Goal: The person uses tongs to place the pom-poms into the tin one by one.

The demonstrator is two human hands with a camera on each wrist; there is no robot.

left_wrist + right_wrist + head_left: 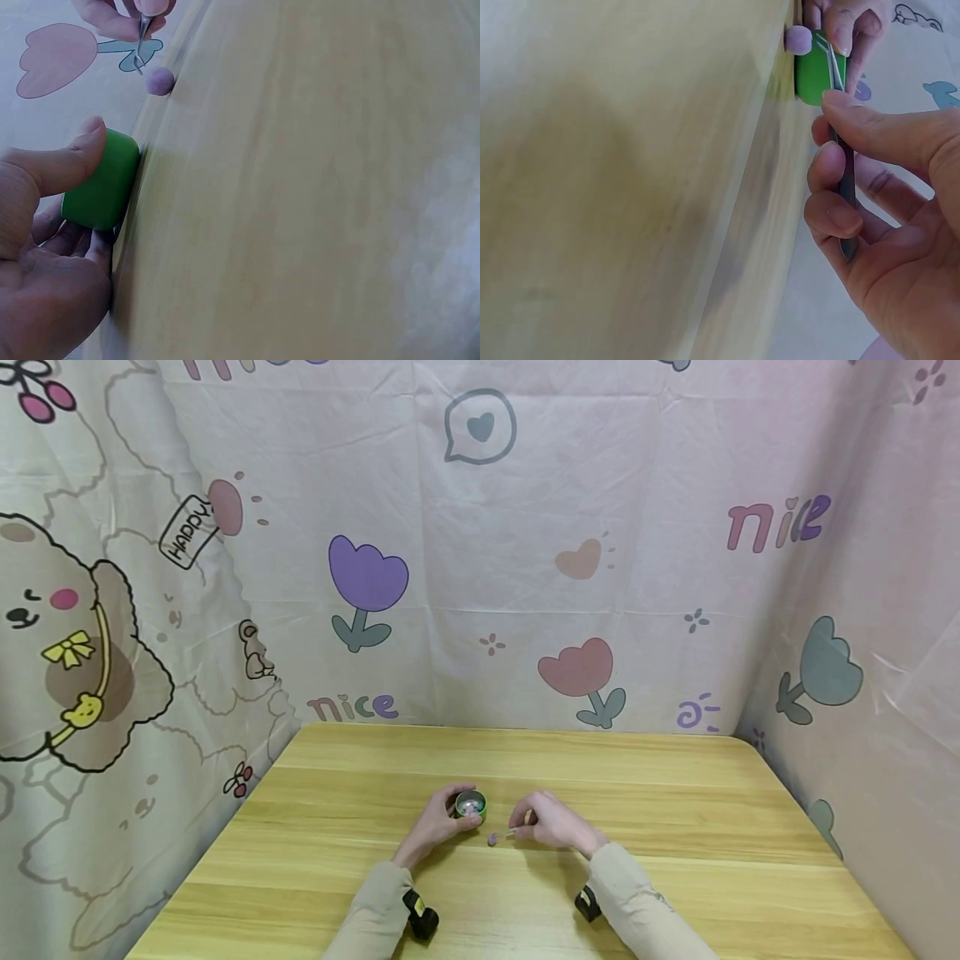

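Note:
My left hand (438,821) grips a small round green tin (101,180) from the side, thumb on the near wall and fingers behind it. The tin stands upright and open at the top. Something pale and pinkish (470,807) lies inside, too small to make out. To its right, my right hand (553,820) pinches metal tweezers (846,180) between thumb and fingers. Their tips point left, close by a fuzzy purple pom-pom (160,81) on the table. The two prongs look slightly apart, and whether they touch the pom-pom I cannot tell.
The wooden table (360,760) has light yellow grain and ends at a back edge. Behind and beside it hangs a printed cloth (480,527) with flowers and cartoon bears. A black strap device (422,920) sits at the left wrist, another (588,903) at the right.

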